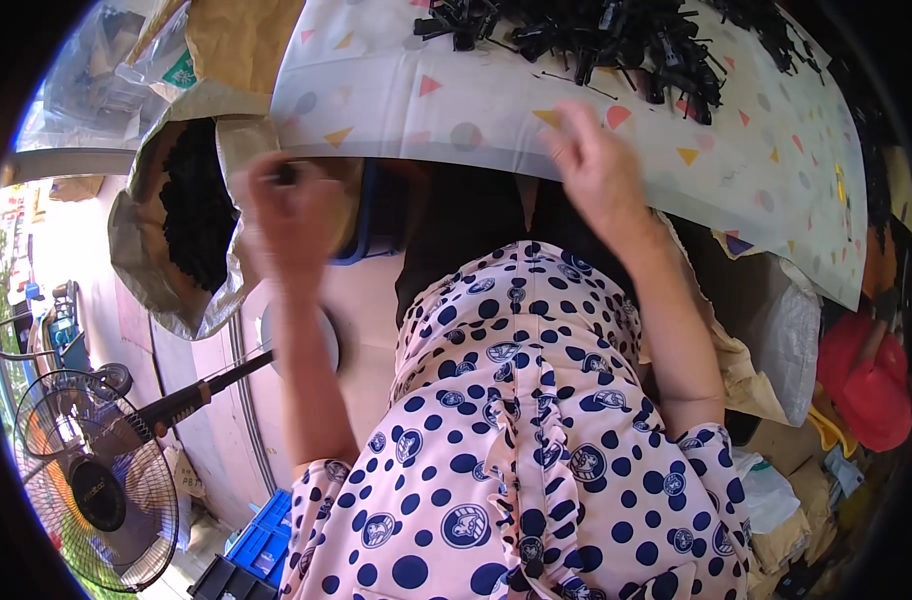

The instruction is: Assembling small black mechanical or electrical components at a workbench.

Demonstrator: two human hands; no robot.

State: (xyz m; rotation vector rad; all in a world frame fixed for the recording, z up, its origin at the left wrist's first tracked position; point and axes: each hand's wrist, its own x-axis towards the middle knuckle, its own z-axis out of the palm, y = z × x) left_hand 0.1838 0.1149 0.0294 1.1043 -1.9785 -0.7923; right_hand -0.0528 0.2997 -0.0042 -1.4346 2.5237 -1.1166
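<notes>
My left hand (294,215) is raised at the table's near left edge, beside an open sack (141,235) filled with black pieces (198,205). Its fingers are curled round a small black piece (284,175), whose shape motion blur hides. My right hand (601,175) is over the near edge of the table (456,110), its fingers smeared by motion. Whether anything is between them I cannot make out. Beyond it, a heap of black plastic parts with thin stems (616,45) lies on the patterned tablecloth.
More black parts (771,35) lie at the far right of the table. A standing fan (101,490) and a blue crate (261,540) are at the lower left. To the right are a pale sack (786,340) and a red rounded object (866,385).
</notes>
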